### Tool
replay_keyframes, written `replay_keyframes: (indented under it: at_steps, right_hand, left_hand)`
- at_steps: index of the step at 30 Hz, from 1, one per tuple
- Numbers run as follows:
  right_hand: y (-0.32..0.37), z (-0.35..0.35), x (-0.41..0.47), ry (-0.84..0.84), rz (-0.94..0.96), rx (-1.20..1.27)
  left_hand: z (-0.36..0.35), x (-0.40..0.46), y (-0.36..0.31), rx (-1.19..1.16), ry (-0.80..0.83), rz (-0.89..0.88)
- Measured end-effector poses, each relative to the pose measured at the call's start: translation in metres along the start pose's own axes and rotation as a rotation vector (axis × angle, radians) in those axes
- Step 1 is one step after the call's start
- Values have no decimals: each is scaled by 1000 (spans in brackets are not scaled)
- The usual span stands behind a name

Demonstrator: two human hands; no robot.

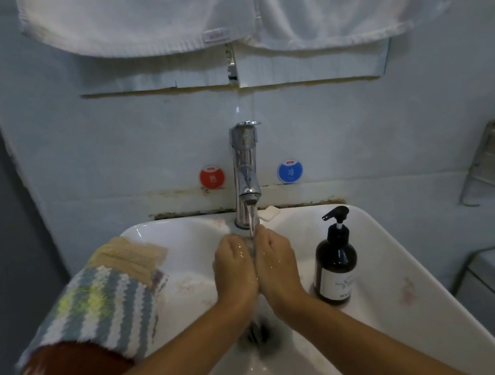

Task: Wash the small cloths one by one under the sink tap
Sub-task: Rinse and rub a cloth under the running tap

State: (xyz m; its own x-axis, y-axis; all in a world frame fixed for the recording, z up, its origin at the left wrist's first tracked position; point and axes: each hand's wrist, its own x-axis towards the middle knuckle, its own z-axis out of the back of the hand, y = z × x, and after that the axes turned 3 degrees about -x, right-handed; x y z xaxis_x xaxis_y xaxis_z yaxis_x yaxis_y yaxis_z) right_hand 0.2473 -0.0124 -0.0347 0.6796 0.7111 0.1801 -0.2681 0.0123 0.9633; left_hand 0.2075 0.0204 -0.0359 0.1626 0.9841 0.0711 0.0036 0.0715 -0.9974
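Striped cloths [104,303] on sink [382,242] rim

My left hand [235,270] and right hand [277,265] press side by side, wet, under the running tap [246,175] over the white sink [383,251], small cloths [103,300] piled on its left rim and a dark pump bottle [335,264] on the right.

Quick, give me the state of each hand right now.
Left hand: fingers curled, pressed to the other hand under the tap stream; contents cannot be told.
Right hand: the same.
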Motion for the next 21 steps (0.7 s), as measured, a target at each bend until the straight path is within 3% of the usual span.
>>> replay_keyframes:
  at_steps: [6,13,21]
  right_hand:
    - [5,-2,-11,105,-54,73]
    - [5,8,1,85,-15,-53]
    - [4,8,7,101,18,-206]
  left_hand:
    - [6,7,-4,-153,39,66]
    - [3,2,8,72,160,-217]
    - [4,2,-3,252,59,-143]
